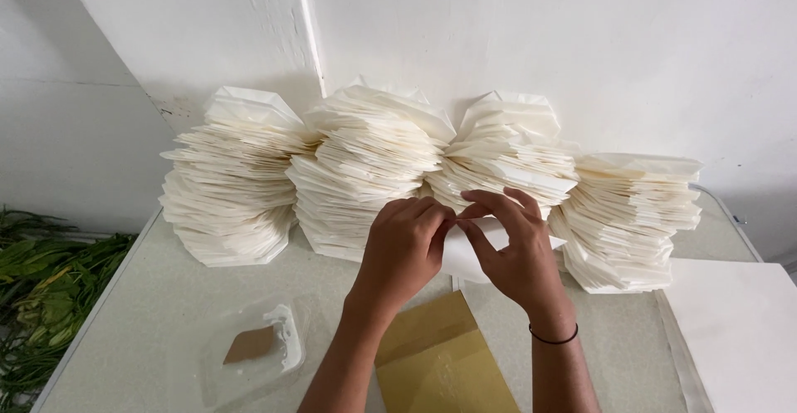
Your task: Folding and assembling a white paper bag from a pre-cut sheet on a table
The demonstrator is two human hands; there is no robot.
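Both the left hand [404, 247] and right hand [516, 251] pinched a thin white paper sheet [465, 255] at centre frame; it looked light, limp, easily creased, best held by its edges.

stacks [365, 172]: four in a row on the table [166, 313], against the wall [581, 39]
hands [403, 251]: before the stacks, pinching a sheet [465, 255]
card [440, 359]: before the hands
dish [261, 347]: left of the card
paper [739, 330]: right of the card
leaves [41, 288]: left of the table, below it
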